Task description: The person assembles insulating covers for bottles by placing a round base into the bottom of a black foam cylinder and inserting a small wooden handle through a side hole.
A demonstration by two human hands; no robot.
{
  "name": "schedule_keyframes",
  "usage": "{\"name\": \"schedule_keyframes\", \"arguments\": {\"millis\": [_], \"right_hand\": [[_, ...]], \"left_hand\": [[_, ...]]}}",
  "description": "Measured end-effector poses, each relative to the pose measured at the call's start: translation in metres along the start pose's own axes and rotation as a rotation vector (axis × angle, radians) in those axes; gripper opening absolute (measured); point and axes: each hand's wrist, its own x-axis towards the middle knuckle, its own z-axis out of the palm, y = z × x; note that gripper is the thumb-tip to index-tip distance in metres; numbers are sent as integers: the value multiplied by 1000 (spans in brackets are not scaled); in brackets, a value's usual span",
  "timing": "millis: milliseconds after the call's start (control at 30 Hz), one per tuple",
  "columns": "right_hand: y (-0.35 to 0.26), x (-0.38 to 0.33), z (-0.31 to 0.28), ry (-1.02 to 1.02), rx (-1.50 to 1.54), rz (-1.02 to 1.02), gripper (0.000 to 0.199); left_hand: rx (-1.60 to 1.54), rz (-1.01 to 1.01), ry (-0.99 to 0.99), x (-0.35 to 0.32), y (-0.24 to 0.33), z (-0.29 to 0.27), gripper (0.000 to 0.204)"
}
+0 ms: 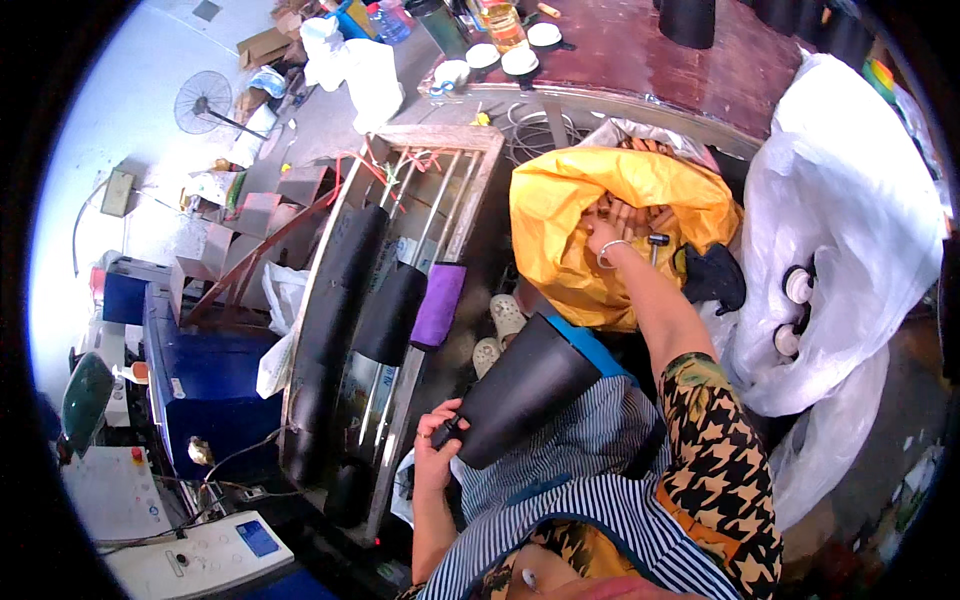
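Note:
A black tapered bucket-like cylinder (530, 392) with a blue band at its wide end lies tilted across my lap. By its narrow end, my left hand (436, 450) is closed, fingers and thumb around a small black fitting (446, 432); whether this is fixed to the cylinder I cannot tell. My right hand (606, 236) reaches into a yellow sack (560, 245), fingers stretched among several brown, wood-like pieces (655, 218). Its fingertips partly blend with them. A small black-headed hammer (656, 243) stands beside that wrist, near a black cloth or glove (714, 278) on the sack's edge.
Left of me, a wooden frame with metal rods (440, 215) bears black rolls (345, 290) and a purple sleeve (437, 305). A dark red table (640, 60) holds bottles and white round parts. Clear plastic bags (840, 180) hang at right. Machine boxes (200, 560) stand lower left.

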Motion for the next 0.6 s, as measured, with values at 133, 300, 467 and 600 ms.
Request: {"name": "schedule_keyframes", "arguments": {"millis": [133, 300, 467, 600], "right_hand": [[-65, -25, -6, -9, 212, -46, 42], [-55, -72, -37, -7, 792, -168, 35], [-48, -151, -101, 22, 1039, -254, 29], [-95, -240, -178, 399, 355, -803, 23]], "left_hand": [[13, -24, 106, -36, 5, -18, 40], [47, 31, 78, -38, 1, -17, 41], [23, 84, 7, -21, -3, -4, 33], [5, 27, 51, -16, 12, 12, 37]]}}
